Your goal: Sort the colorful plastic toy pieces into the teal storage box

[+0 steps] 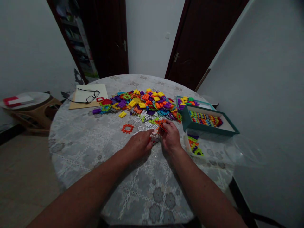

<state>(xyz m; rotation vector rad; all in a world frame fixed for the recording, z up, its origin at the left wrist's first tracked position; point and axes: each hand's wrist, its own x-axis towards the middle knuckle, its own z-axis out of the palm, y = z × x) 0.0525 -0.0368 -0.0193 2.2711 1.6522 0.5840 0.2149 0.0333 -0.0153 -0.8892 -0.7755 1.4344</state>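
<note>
My right hand (171, 136) is closed on an orange toothed plastic building piece (161, 124), pinched between thumb and fingers at the near edge of the heap. Close by on the left, my left hand (139, 143) is low over the table with its fingers curled. A bit of red shows between its thumb and forefinger, too small to name. White lattice-like pieces (141, 129) lie scattered in front of and beside both hands. A red-orange square toothed frame (127, 128) lies flat to the left. Behind is a large heap of mixed coloured pieces (144, 103).
Right of my hands are a teal box (211, 120) with rows of coloured pieces, its shallow lid-like tray (201, 104), and a clear plastic tub (195, 148). A clear round lid (245, 150) overhangs the edge. Glasses (90, 98) rest on paper (102, 88) at the left.
</note>
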